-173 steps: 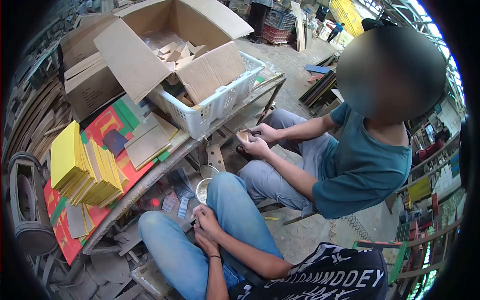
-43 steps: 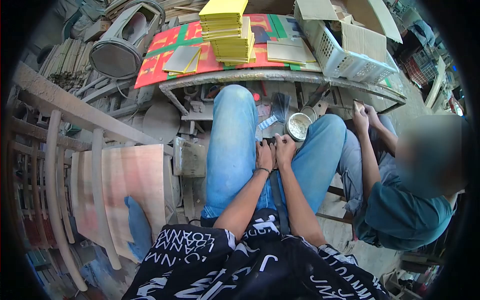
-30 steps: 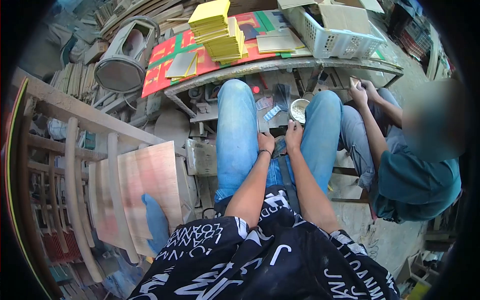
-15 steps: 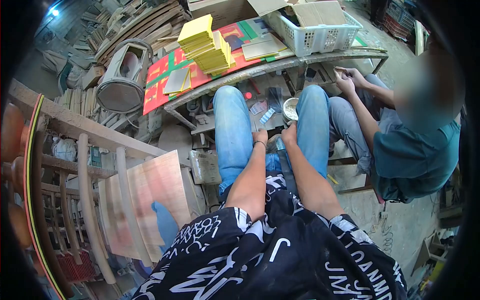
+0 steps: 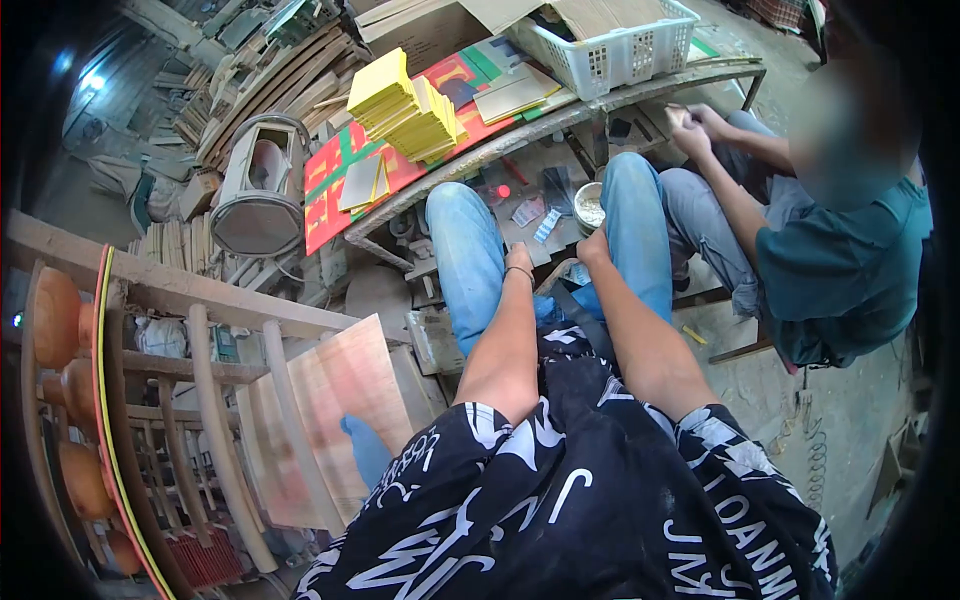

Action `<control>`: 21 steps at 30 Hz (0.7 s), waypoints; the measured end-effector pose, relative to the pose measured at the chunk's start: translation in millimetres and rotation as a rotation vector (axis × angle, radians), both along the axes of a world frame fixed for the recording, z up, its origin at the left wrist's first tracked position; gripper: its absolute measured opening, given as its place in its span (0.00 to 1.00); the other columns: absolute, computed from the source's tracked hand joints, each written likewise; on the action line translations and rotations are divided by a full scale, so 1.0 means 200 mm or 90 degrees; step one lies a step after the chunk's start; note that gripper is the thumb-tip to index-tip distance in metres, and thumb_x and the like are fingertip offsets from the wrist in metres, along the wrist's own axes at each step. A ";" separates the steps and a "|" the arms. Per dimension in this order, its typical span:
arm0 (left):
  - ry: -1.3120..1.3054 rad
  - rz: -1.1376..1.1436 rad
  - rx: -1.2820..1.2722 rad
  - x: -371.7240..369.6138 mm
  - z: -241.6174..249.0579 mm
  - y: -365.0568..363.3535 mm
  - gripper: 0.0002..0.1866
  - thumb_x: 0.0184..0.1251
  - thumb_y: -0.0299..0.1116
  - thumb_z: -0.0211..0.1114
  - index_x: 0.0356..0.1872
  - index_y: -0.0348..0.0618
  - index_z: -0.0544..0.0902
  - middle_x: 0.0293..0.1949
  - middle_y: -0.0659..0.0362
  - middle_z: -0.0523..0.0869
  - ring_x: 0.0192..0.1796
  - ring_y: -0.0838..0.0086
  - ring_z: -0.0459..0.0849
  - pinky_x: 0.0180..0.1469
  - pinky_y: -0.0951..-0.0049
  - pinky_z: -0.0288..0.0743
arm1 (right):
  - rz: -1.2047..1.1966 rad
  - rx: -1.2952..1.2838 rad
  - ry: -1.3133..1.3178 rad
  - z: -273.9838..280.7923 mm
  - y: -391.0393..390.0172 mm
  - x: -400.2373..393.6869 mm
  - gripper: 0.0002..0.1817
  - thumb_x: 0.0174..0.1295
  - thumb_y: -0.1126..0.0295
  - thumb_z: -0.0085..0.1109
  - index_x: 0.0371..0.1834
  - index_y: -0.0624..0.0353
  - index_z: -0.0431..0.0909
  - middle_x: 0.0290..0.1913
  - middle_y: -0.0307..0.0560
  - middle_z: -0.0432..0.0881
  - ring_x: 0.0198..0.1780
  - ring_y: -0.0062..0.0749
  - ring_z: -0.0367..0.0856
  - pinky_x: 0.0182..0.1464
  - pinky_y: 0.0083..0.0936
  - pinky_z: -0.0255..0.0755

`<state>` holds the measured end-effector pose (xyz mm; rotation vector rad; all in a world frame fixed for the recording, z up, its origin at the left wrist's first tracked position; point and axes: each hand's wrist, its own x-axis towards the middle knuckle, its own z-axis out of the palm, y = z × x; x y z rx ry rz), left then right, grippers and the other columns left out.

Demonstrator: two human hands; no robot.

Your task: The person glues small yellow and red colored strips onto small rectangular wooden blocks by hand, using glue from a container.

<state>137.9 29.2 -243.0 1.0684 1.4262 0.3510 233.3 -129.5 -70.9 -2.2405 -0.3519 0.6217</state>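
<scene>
Both my forearms reach down between my blue-jeaned knees. Beside the left knee is my left hand [image 5: 518, 260], a dark band round its wrist. My right hand [image 5: 594, 246] rests close to the inside of the right knee, just below a white tub [image 5: 589, 204] of pale material. The fingers of both hands point away and are too small and hidden to read, and whatever they may hold cannot be made out. Past the hands, a blue-and-white packet [image 5: 547, 226] and a red-capped item [image 5: 498, 193] lie under the low table [image 5: 480, 158].
Yellow-edged boards [image 5: 405, 115] stand stacked on the table, near a white plastic basket [image 5: 640, 50] holding cardboard. On the right sits a person in a teal shirt [image 5: 840, 260], holding a small piece in both hands. Wooden railing [image 5: 190, 270] and a plywood sheet [image 5: 330, 420] are at left.
The view has shifted and tilted slightly, so more of the railing shows at left. My right hand appears a little higher and further right; the left moved little.
</scene>
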 end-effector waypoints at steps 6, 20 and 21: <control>-0.011 0.201 -0.179 -0.04 0.77 -0.22 0.43 0.64 0.58 0.44 0.73 0.34 0.56 0.76 0.38 0.51 0.75 0.38 0.50 0.74 0.42 0.42 | -0.096 0.036 0.027 -0.13 0.08 0.11 0.40 0.55 0.73 0.60 0.72 0.65 0.57 0.71 0.65 0.65 0.72 0.49 0.64 0.72 0.30 0.58; -0.269 0.612 -0.530 -0.15 1.08 -0.11 0.43 0.68 0.54 0.51 0.77 0.44 0.47 0.79 0.56 0.41 0.80 0.60 0.40 0.78 0.49 0.30 | -0.426 0.259 0.678 -0.30 0.23 0.37 0.27 0.57 0.76 0.48 0.63 0.59 0.69 0.60 0.59 0.73 0.56 0.46 0.76 0.56 0.47 0.70; -0.280 0.664 -0.580 -0.15 1.06 -0.07 0.43 0.68 0.54 0.50 0.77 0.45 0.46 0.79 0.57 0.39 0.80 0.60 0.37 0.77 0.47 0.28 | -0.388 0.255 0.670 -0.18 0.22 0.34 0.27 0.58 0.77 0.46 0.64 0.60 0.69 0.62 0.59 0.72 0.58 0.47 0.75 0.58 0.49 0.69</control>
